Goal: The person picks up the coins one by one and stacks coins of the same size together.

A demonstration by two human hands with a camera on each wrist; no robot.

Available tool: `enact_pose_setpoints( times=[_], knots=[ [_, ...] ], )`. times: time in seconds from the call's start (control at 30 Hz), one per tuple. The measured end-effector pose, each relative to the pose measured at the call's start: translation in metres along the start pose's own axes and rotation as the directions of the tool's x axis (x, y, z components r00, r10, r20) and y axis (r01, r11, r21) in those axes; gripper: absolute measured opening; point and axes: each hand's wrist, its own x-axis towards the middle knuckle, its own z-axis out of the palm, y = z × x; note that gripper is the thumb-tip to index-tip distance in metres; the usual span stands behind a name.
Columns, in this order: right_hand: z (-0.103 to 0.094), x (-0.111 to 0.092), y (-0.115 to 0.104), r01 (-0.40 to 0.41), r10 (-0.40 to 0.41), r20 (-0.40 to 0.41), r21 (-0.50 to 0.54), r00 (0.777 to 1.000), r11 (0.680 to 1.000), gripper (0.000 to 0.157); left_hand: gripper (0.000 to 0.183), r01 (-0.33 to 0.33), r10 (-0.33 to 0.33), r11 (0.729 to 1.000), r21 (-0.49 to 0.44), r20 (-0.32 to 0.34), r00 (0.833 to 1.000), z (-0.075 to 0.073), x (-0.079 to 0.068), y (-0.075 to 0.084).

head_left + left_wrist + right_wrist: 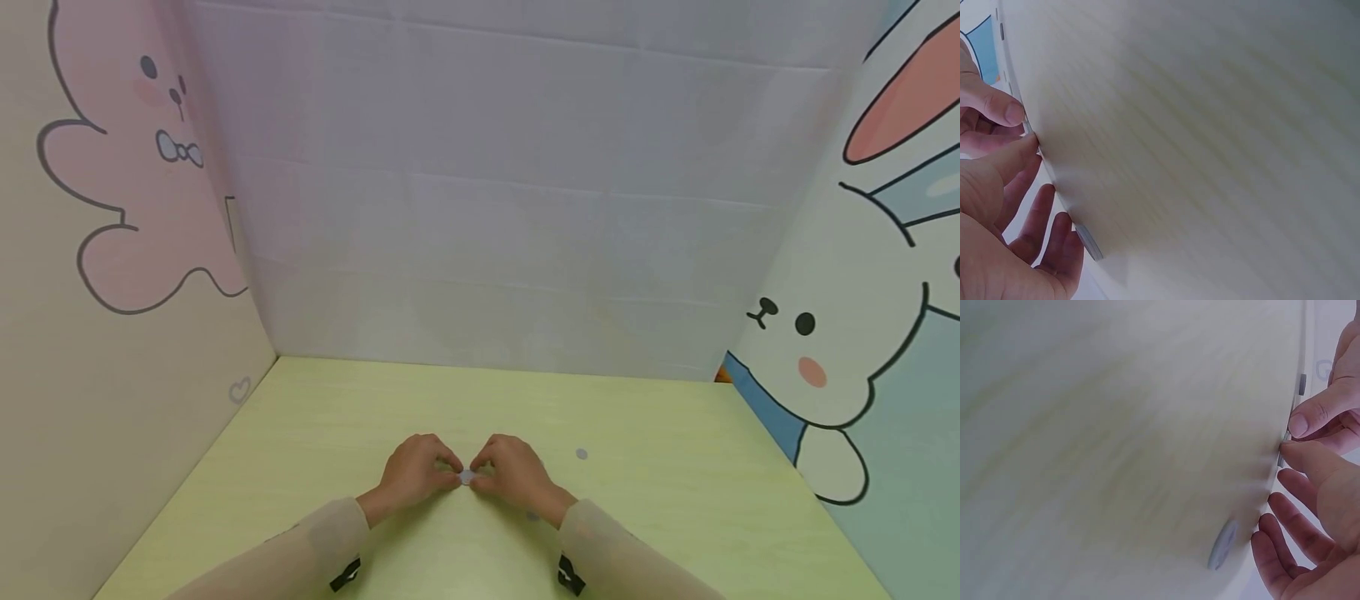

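Note:
A small round grey disc, like a coin point(467, 477), lies low at the tabletop between my two hands. From the left, my left hand point(420, 468) pinches its edge with thumb and forefinger. My right hand point(517, 471) pinches the opposite edge, and the thumb tips almost meet over it in both wrist views. The fingertips hide most of the disc, and its markings are too small to tell. Another grey disc point(1089, 242) lies flat by the left hand's little finger in the left wrist view. A further disc point(1222, 545) lies beside the right hand's curled fingers.
One loose grey disc point(582, 454) lies on the pale yellow-green table point(645, 533) to the right of the hands. Another disc point(532, 516) shows partly below the right wrist. A white sheet point(480, 208) stands behind, with cartoon-printed side walls left and right.

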Motion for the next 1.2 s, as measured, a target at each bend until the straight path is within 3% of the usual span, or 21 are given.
enact_pose_setpoints(
  times=[0.67,1.2],
  knots=[
    [0.0011,0.0011,-0.0016,-0.034,0.034,0.002,0.026,0.999,0.999,0.009,0.010,-0.025,0.025,1.000,-0.002,-0.001,1.000,-0.0028,-0.0009,0.0025],
    [-0.0018,-0.0015,-0.0044,-0.008,0.008,-0.008,0.029,1.000,1.000,0.009,0.009,-0.016,0.016,1.000,0.004,-0.003,1.000,-0.0026,-0.0008,0.0048]
  ],
)
